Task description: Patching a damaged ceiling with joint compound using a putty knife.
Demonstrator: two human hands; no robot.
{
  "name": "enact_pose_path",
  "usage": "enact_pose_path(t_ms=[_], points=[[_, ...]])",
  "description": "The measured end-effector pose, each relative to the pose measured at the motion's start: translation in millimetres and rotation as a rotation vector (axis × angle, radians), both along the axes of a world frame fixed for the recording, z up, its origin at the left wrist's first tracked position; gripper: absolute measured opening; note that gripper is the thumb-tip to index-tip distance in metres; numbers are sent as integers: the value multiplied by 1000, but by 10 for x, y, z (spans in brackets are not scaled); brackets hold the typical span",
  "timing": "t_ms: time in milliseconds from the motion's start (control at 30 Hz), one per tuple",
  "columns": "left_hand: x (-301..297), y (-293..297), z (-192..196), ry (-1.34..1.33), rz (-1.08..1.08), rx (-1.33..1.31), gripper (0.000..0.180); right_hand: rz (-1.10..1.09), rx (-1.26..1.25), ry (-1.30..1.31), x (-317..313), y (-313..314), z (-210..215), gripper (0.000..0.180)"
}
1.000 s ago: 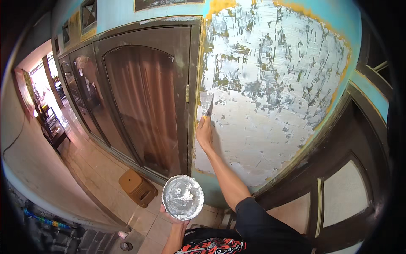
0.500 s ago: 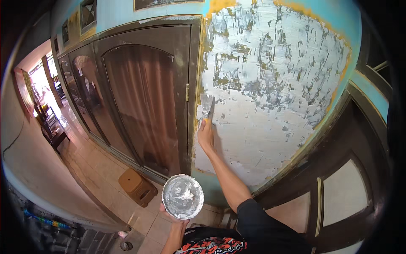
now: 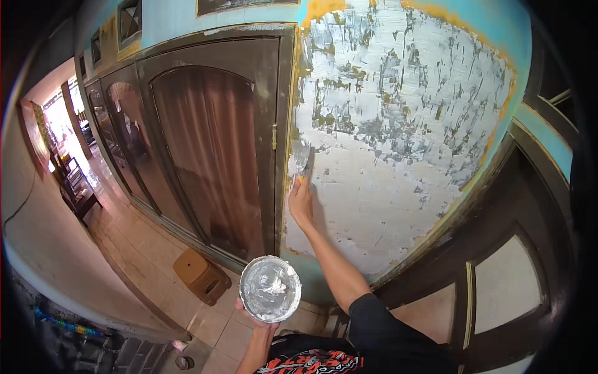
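Note:
My right hand (image 3: 301, 198) is closed round the yellow handle of a putty knife (image 3: 303, 159). The knife's flat metal blade lies against the left edge of a wall patch (image 3: 367, 193) coated with white filler. The lower part of the patch looks smooth; higher up, grey and olive spots show through. Low in front of my body, my left hand (image 3: 260, 319) grips a round tub (image 3: 270, 290) from beneath and the side. White paste is smeared over the tub's inside, with a lump near the middle. Most of my left fingers are hidden behind the tub.
A dark wooden frame with a curtained glass panel (image 3: 212, 156) borders the patch on the left. To the right stands a dark door (image 3: 492, 249) with pale panels. A brown plastic stool (image 3: 200, 276) is on the tiled floor behind the tub.
My right hand and the putty knife have shifted slightly left and a little down along the wall's edge. The tub has stayed nearly in place.

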State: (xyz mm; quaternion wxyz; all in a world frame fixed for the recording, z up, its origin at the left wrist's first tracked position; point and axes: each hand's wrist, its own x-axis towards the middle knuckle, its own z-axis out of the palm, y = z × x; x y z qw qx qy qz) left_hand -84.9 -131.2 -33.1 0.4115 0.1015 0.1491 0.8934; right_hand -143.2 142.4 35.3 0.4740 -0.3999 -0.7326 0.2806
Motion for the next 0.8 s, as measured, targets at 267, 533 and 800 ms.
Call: enact_pose_path(t_ms=[267, 533, 800], points=[[47, 44, 39, -67, -53, 25, 93, -63, 68, 47, -105, 343, 633, 29], [66, 7, 97, -74, 3, -48, 94, -26, -60, -52, 181, 51, -249, 33], [66, 13, -7, -63, -70, 69, 88, 36, 79, -9, -33, 171, 1022, 31]])
